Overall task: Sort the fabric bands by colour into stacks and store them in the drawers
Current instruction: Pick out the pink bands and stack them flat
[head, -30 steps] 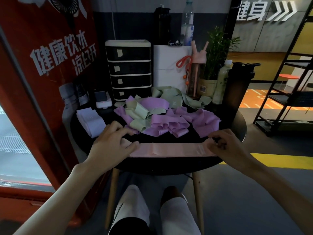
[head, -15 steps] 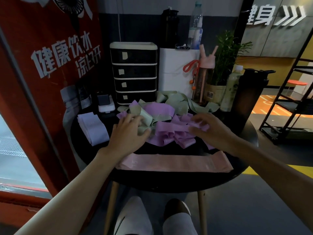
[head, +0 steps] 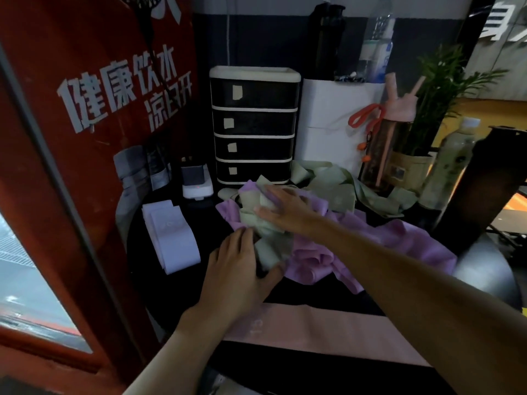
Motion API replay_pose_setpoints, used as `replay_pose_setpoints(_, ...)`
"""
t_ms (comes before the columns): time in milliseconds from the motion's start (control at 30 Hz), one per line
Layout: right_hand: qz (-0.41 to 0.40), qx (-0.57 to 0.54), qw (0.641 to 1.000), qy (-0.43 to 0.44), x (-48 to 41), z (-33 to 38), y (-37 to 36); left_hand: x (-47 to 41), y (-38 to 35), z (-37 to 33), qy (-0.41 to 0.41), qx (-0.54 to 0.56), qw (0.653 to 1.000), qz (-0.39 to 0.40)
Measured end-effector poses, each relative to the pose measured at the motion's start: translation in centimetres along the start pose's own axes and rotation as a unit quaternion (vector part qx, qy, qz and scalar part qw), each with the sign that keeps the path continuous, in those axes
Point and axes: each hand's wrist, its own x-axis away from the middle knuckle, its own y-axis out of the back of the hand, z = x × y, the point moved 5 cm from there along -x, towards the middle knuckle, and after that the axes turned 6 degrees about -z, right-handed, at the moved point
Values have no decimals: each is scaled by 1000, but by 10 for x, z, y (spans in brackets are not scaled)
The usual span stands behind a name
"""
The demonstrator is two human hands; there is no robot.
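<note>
Head view: sorting barely started, I judge.
My left hand (head: 238,270) grips a sage-green fabric band (head: 269,249), my right hand (head: 286,210) lies flat-fingered on the lilac-and-green heap (head: 313,253); black plastic drawers (head: 253,124) unopened.

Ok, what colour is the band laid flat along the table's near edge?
The flat band is pale pink, head view.

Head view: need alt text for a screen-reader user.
A person's left hand and right hand rest on a tangled pile of green bands and purple bands on a round black table. A pink band lies flat at the near edge, a white stack at left, a closed drawer unit behind.
</note>
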Motion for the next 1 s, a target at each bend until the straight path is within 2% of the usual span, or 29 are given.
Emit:
replay_pose_setpoints(167, 5, 74, 996, -45, -7, -19, -13, 2, -2, 2, 15, 3, 1000, 13)
replay_pose_setpoints(333, -60, -39, 997, 9, -7, -17, -14, 3, 3, -1, 10, 14, 1000, 1)
replay_pose_setpoints(400, -81, -49, 995, 33, -5, -14, -1, 3, 4, -2, 10, 20, 1000, -10)
replay_pose_setpoints(633, -265, -33, 963, 36, 10, -47, 90, 4, 5, -3, 15, 8, 1000, -5)
replay_pose_setpoints(767, -385, -21, 922, -25, 24, -79, 133, 5, 5, -4, 18, 7, 1000, 13)
replay_pose_setpoints(833, -366, -32, 928, -68, 25, -93, 133, 5, 5, -4, 19, 12, 1000, 14)
replay_pose_setpoints(900, -292, -12, 950, -108, 26, -101, 124, 5, 4, -3, 16, 11, 1000, 13)
replay_pose_setpoints(1000, -231, -19, 965, -123, 28, -103, 112, 5, 2, -2, 14, -1, 1000, 13)
